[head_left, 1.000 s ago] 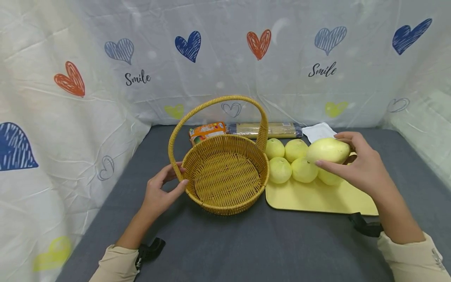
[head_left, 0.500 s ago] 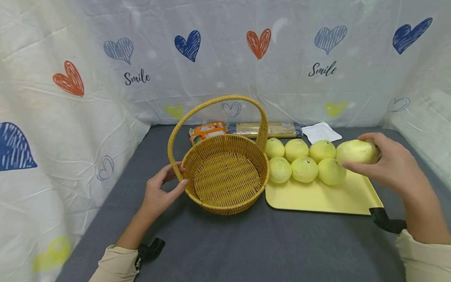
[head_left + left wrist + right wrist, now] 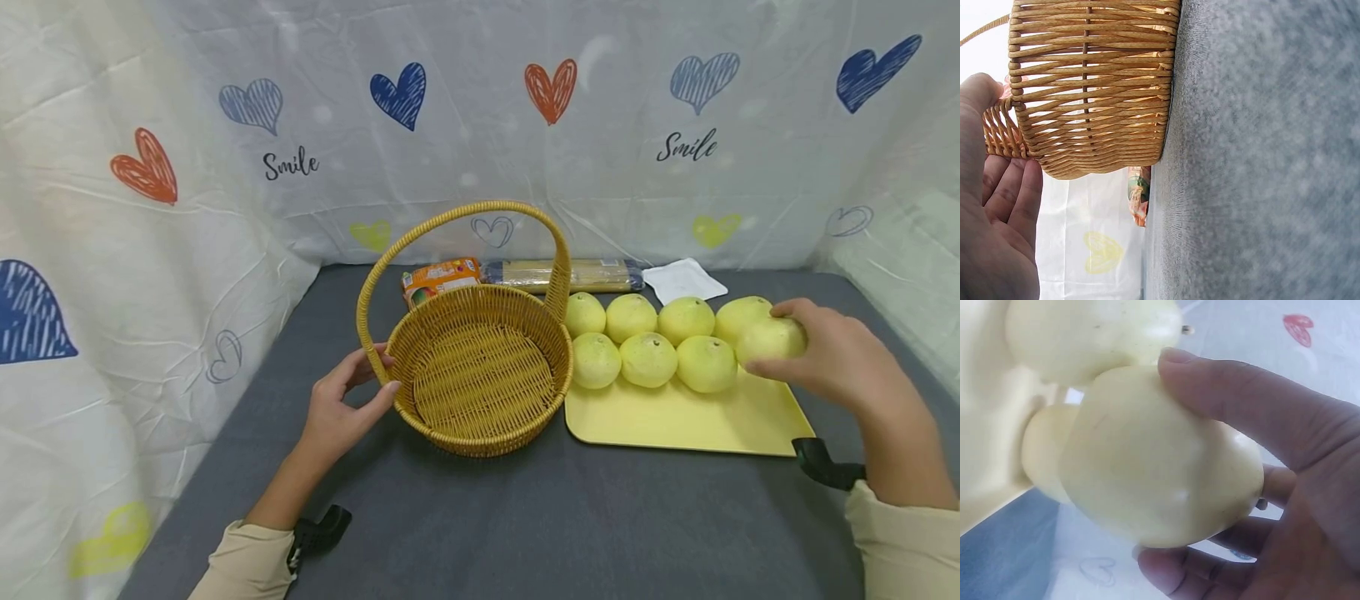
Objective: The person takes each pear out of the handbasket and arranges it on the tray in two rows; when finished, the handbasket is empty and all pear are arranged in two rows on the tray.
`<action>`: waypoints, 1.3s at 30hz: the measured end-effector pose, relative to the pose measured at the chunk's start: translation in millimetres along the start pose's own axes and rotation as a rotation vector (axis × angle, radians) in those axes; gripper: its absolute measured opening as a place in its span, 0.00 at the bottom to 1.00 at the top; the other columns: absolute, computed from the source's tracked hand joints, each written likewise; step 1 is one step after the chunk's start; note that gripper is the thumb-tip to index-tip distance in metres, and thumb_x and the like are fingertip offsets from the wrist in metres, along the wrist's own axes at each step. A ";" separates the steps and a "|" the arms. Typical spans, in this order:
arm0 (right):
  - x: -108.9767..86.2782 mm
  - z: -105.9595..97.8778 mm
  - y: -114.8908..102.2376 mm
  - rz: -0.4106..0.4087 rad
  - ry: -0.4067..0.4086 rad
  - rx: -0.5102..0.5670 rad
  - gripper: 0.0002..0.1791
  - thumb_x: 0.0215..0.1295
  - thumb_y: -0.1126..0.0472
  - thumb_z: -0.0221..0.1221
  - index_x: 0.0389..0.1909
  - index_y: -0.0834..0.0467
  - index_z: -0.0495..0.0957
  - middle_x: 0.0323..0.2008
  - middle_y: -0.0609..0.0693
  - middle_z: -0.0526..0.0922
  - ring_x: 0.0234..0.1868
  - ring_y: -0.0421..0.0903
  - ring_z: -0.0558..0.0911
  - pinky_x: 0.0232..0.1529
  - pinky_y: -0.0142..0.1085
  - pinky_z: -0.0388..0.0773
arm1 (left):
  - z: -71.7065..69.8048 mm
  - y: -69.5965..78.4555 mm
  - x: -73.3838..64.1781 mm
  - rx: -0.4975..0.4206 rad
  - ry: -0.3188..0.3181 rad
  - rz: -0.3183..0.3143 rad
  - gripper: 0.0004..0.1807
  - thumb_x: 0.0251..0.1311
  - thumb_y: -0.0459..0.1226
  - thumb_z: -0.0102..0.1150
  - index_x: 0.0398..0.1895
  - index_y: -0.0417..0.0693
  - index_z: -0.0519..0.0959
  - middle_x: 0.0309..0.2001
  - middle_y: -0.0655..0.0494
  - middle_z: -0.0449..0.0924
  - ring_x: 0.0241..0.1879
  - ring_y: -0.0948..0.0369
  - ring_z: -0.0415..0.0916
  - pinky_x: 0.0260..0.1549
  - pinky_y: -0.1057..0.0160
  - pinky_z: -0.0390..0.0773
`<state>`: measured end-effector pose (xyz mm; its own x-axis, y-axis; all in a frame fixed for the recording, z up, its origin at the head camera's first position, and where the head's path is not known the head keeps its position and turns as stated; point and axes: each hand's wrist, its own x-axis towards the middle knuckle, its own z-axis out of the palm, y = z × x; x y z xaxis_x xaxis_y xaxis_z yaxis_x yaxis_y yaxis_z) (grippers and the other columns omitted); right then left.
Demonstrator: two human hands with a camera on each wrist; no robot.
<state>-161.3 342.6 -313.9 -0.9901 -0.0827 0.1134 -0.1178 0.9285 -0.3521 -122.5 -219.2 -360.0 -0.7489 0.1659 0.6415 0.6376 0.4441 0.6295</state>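
Note:
In the head view my left hand (image 3: 347,404) holds the yellow wicker basket (image 3: 480,446) where its arched handle meets the rim. The left wrist view shows the thumb on one side of the basket (image 3: 1097,94) and the fingers on the other. My right hand (image 3: 847,358) grips a pale yellow-green melon (image 3: 772,348) over the right end of a yellow tray (image 3: 675,423). Thumb and fingers of the right hand (image 3: 1285,462) lie round the melon (image 3: 1154,462) in the right wrist view. Several like melons (image 3: 648,361) stand in two rows on the tray.
Behind the basket lie an orange packet (image 3: 442,277) and a long wrapped pack (image 3: 592,277) that looks like dry noodles. A white square packet (image 3: 684,282) lies behind the melons. A heart-printed curtain (image 3: 465,125) encloses the grey table (image 3: 487,533).
My right hand has moved right with its melon, then slightly down towards the front at the tray's right end. A melon behind it now shows. My left hand and the basket stay put.

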 end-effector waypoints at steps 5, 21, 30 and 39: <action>4.2 5.2 7.4 -0.017 -0.044 -0.038 0.48 0.50 0.44 0.76 0.61 0.71 0.67 0.51 0.77 0.73 0.47 0.74 0.74 0.40 0.64 0.71 | -0.4 -0.7 -1.0 -0.001 -0.001 -0.004 0.26 0.50 0.18 0.67 0.55 0.25 0.75 0.45 0.35 0.82 0.44 0.40 0.81 0.50 0.68 0.80; 6.8 15.0 17.5 -0.018 -0.104 -0.038 0.46 0.49 0.47 0.77 0.59 0.71 0.67 0.49 0.76 0.75 0.45 0.71 0.75 0.39 0.62 0.71 | -0.9 -7.1 -1.0 0.026 -0.005 -0.004 0.26 0.51 0.19 0.68 0.56 0.27 0.76 0.45 0.37 0.83 0.45 0.42 0.82 0.49 0.60 0.82; 10.0 21.9 23.4 -0.021 -0.158 -0.042 0.48 0.48 0.45 0.77 0.58 0.72 0.66 0.44 0.73 0.77 0.41 0.67 0.77 0.37 0.59 0.73 | 0.6 -12.6 -4.4 0.028 0.002 0.006 0.27 0.50 0.19 0.69 0.57 0.28 0.76 0.45 0.38 0.83 0.45 0.43 0.82 0.49 0.61 0.82; 8.5 20.3 21.0 -0.008 -0.168 -0.027 0.48 0.50 0.45 0.76 0.59 0.73 0.66 0.49 0.75 0.75 0.46 0.69 0.75 0.41 0.62 0.72 | -1.8 -1.4 -0.6 0.015 -0.004 0.005 0.26 0.49 0.18 0.68 0.56 0.25 0.75 0.45 0.35 0.83 0.44 0.40 0.81 0.49 0.59 0.82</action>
<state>-173.7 354.0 -339.2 -0.9883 -0.1467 -0.0413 -0.1254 0.9370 -0.3260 -122.6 -221.4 -360.5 -0.7467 0.1720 0.6426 0.6385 0.4562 0.6198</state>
